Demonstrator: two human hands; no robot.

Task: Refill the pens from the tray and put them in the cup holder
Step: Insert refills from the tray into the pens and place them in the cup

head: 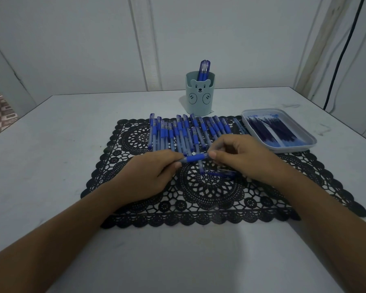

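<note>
Now both hands meet over a black lace placemat (209, 199) on the white bench (51, 144): the left hand (154, 169) grips one end of a blue, clear-barrelled pen (194, 158) held level, and the right hand (237, 154) pinches its other end between thumb and fingers. Just behind them a row of matching blue pens (178, 134) lies side by side on the placemat, with a pale rectangular plastic tray (294, 148) of dark blue refills (273, 129) to the right. Further back stands a light green bear-faced cup holder (199, 98) with a few blue capped pens (203, 69) upright inside.
</note>
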